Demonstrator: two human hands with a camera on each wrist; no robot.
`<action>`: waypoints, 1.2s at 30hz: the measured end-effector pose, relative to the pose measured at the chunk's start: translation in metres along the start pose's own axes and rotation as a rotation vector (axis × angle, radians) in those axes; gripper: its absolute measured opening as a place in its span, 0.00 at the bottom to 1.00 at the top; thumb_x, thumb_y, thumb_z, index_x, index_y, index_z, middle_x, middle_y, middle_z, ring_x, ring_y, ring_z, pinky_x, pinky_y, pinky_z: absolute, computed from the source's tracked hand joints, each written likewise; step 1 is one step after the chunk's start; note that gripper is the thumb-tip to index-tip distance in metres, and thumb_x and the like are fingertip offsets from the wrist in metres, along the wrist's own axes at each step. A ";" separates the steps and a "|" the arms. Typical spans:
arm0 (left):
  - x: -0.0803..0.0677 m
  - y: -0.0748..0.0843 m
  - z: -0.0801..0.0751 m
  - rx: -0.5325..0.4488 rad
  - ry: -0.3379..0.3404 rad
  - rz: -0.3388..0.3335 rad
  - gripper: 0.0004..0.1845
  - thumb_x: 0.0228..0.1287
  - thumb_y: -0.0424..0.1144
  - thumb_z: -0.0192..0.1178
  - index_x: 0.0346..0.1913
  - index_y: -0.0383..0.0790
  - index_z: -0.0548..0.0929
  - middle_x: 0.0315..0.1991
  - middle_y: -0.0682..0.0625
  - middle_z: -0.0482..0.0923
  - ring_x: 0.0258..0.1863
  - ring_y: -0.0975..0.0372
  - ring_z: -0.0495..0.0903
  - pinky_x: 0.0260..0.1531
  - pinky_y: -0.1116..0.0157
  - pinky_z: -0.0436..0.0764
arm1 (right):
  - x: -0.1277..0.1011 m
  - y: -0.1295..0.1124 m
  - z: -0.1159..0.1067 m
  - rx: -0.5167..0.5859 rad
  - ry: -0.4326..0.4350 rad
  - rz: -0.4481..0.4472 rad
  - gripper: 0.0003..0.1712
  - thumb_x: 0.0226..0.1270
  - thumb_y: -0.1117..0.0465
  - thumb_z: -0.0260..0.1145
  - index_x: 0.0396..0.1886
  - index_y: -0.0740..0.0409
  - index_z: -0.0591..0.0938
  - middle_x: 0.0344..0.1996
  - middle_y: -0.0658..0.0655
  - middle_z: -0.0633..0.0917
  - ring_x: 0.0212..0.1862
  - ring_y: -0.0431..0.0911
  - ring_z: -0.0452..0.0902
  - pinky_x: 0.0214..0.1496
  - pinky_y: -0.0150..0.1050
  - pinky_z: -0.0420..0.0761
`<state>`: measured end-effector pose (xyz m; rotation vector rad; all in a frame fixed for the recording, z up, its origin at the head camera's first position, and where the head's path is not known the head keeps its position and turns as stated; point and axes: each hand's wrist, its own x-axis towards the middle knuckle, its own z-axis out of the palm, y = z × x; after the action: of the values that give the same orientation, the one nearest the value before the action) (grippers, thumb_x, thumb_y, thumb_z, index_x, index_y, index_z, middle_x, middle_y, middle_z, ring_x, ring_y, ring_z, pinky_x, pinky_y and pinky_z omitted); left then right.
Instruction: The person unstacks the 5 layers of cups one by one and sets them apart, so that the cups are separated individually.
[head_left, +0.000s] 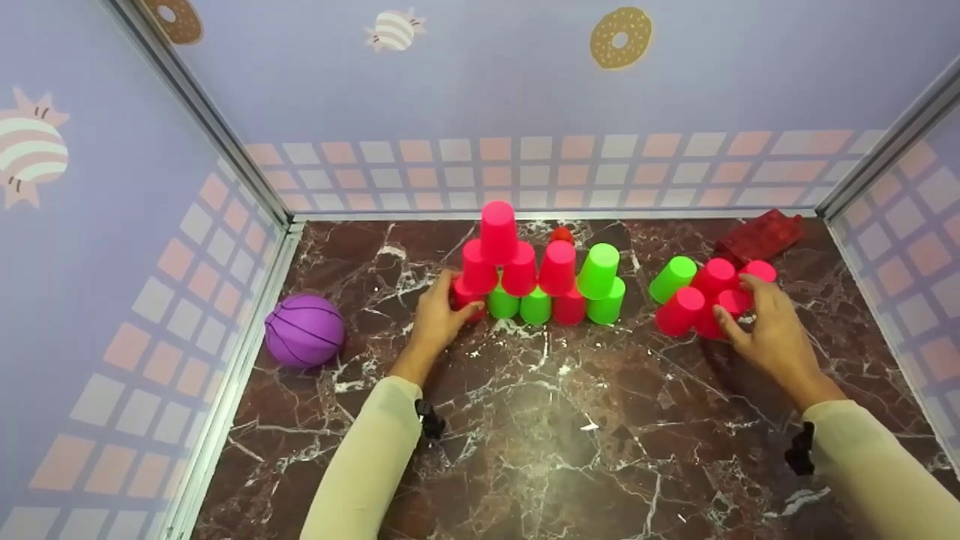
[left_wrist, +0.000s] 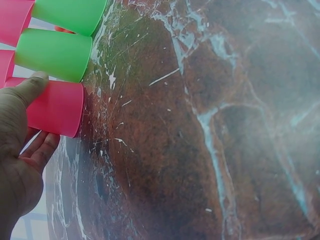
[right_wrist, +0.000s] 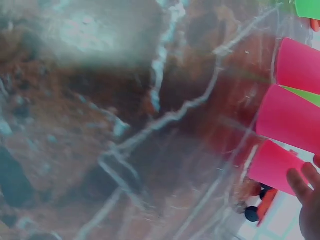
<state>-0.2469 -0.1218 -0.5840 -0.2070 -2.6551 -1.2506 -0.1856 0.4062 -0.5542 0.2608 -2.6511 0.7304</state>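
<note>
Upside-down pink and green cups form a stack mid-table in the head view, with a pink cup (head_left: pixel 498 234) on top and a green cup (head_left: pixel 598 271) ending the second row. My left hand (head_left: pixel 439 315) grips the pink bottom-row cup (left_wrist: pixel 55 107) at the left end, thumb on the near side and fingers behind. To the right stands a cluster of several cups, including a green cup (head_left: pixel 673 279) and a pink cup (head_left: pixel 680 311). At its right side is my right hand (head_left: pixel 772 330), thumb and fingers apart, fingertips overlapping a pink cup (right_wrist: pixel 275 167) in the right wrist view.
A purple ball (head_left: pixel 304 331) lies at the left. Behind the cluster is a red toy (head_left: pixel 761 236) near the back right corner. A small red object (head_left: pixel 562 236) sits behind the stack. Patterned walls (head_left: pixel 525 90) enclose the marbled table (head_left: pixel 540 420) at the back and sides.
</note>
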 end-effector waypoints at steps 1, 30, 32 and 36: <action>0.000 0.000 0.000 0.000 -0.001 -0.001 0.31 0.62 0.42 0.82 0.63 0.38 0.79 0.58 0.36 0.88 0.59 0.43 0.89 0.64 0.46 0.86 | 0.003 -0.002 -0.002 -0.001 0.021 -0.017 0.38 0.71 0.62 0.77 0.74 0.72 0.72 0.66 0.78 0.79 0.65 0.75 0.74 0.68 0.76 0.74; -0.001 0.000 0.000 -0.002 0.009 0.014 0.31 0.61 0.41 0.83 0.63 0.38 0.79 0.57 0.36 0.88 0.58 0.43 0.89 0.63 0.45 0.86 | 0.112 -0.191 0.036 0.116 -0.013 -0.330 0.36 0.80 0.50 0.73 0.80 0.56 0.75 0.72 0.67 0.80 0.70 0.67 0.81 0.72 0.66 0.82; -0.001 0.000 0.000 0.000 0.009 0.020 0.31 0.61 0.41 0.83 0.63 0.37 0.79 0.57 0.36 0.88 0.58 0.42 0.89 0.63 0.45 0.86 | 0.116 -0.204 0.041 0.123 -0.018 -0.358 0.36 0.80 0.49 0.72 0.80 0.56 0.75 0.72 0.67 0.81 0.69 0.67 0.82 0.71 0.65 0.84; -0.001 -0.001 0.000 0.011 0.018 0.029 0.31 0.61 0.41 0.83 0.63 0.37 0.80 0.57 0.35 0.88 0.58 0.42 0.89 0.63 0.44 0.86 | 0.121 -0.227 0.048 0.147 -0.045 -0.384 0.36 0.81 0.48 0.72 0.81 0.55 0.74 0.74 0.64 0.80 0.67 0.64 0.83 0.72 0.62 0.84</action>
<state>-0.2461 -0.1225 -0.5845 -0.2309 -2.6341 -1.2225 -0.2486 0.1796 -0.4406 0.8083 -2.4791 0.7935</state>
